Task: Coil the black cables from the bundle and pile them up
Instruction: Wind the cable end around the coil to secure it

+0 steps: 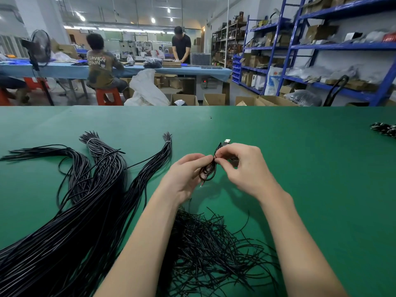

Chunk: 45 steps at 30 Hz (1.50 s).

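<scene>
A small coiled black cable (209, 171) with a silver USB plug (226, 142) hangs between my two hands above the green table (300, 168). My left hand (186, 174) holds the coil from the left, fingers curled round its loops. My right hand (244, 166) pinches the coil's waist from the right. A big bundle of long black cables (90, 211), tied near its far ends, fans out on the left. In front of me, between my forearms, lies a tangled heap of short thin black ties (210, 245).
A small pile of coiled cables (385, 129) sits at the table's far right edge. Beyond the table are cardboard boxes (214, 99), blue shelving (321, 48), and two people at a blue workbench (64, 69).
</scene>
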Each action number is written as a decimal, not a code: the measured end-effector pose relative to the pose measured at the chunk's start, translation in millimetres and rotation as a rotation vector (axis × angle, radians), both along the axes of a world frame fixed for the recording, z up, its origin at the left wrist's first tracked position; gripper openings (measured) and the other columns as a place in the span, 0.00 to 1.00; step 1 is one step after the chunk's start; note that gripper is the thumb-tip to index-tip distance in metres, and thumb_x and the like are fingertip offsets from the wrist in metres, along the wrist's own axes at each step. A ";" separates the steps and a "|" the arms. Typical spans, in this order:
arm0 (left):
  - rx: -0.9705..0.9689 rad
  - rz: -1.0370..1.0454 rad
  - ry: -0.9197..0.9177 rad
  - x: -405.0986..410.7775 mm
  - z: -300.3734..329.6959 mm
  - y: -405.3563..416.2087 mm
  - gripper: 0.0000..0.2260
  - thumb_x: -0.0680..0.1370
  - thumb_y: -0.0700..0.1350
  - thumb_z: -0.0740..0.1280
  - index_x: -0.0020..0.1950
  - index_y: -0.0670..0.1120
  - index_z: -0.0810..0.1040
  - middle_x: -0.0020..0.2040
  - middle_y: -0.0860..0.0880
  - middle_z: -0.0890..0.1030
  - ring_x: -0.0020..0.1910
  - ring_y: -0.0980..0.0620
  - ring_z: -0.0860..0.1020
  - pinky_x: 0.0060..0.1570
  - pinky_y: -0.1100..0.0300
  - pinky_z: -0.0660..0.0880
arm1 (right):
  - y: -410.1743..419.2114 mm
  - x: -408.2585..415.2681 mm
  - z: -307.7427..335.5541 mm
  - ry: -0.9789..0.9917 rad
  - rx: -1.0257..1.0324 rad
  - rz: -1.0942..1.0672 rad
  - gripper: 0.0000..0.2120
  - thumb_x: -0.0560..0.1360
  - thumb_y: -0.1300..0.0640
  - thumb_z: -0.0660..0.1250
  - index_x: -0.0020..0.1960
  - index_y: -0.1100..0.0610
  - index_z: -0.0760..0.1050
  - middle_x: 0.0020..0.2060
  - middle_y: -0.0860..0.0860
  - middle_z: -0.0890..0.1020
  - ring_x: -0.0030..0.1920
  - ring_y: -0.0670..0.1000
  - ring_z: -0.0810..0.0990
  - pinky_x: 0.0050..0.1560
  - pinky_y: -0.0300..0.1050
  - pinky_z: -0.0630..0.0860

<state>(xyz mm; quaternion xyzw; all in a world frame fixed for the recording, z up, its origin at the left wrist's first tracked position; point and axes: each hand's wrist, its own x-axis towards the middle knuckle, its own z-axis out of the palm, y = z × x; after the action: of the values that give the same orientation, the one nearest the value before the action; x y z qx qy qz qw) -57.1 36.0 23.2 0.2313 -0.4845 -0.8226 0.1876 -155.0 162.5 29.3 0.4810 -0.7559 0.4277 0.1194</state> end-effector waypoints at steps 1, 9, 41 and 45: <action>0.048 -0.076 -0.018 2.1 0.3 -3.8 0.07 0.75 0.38 0.74 0.51 0.42 0.80 0.40 0.46 0.84 0.38 0.54 0.80 0.36 0.66 0.77 | 1.5 0.2 1.0 0.014 -0.012 0.026 0.02 0.75 0.64 0.74 0.46 0.58 0.84 0.40 0.48 0.85 0.41 0.41 0.80 0.43 0.25 0.73; 0.161 -0.319 -0.018 10.6 -6.0 -19.9 0.04 0.67 0.42 0.75 0.39 0.43 0.87 0.40 0.47 0.84 0.34 0.56 0.79 0.39 0.66 0.79 | 4.9 2.1 5.7 -0.023 -0.056 0.084 0.03 0.73 0.61 0.77 0.45 0.53 0.87 0.40 0.42 0.86 0.43 0.42 0.84 0.45 0.38 0.79; -0.143 -0.014 0.184 1.4 -12.6 -15.1 0.03 0.79 0.39 0.70 0.51 0.42 0.81 0.38 0.48 0.83 0.37 0.55 0.81 0.41 0.63 0.79 | 2.6 -1.7 -12.6 -1.275 -0.084 0.273 0.19 0.60 0.64 0.79 0.51 0.63 0.82 0.38 0.52 0.85 0.35 0.46 0.83 0.37 0.35 0.80; -0.027 -0.024 0.237 0.3 -10.5 -14.0 0.04 0.78 0.38 0.69 0.50 0.39 0.82 0.37 0.47 0.82 0.36 0.54 0.80 0.40 0.63 0.80 | 5.2 -4.4 -14.9 -1.291 -0.076 0.298 0.10 0.59 0.66 0.78 0.39 0.60 0.86 0.36 0.52 0.86 0.34 0.45 0.84 0.35 0.35 0.80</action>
<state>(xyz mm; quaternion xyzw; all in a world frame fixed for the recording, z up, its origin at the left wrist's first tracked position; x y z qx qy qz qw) -56.8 22.0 12.7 0.1242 -0.4726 -0.8397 0.2368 -159.4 167.7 14.4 0.2230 -0.5854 0.6685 -0.4009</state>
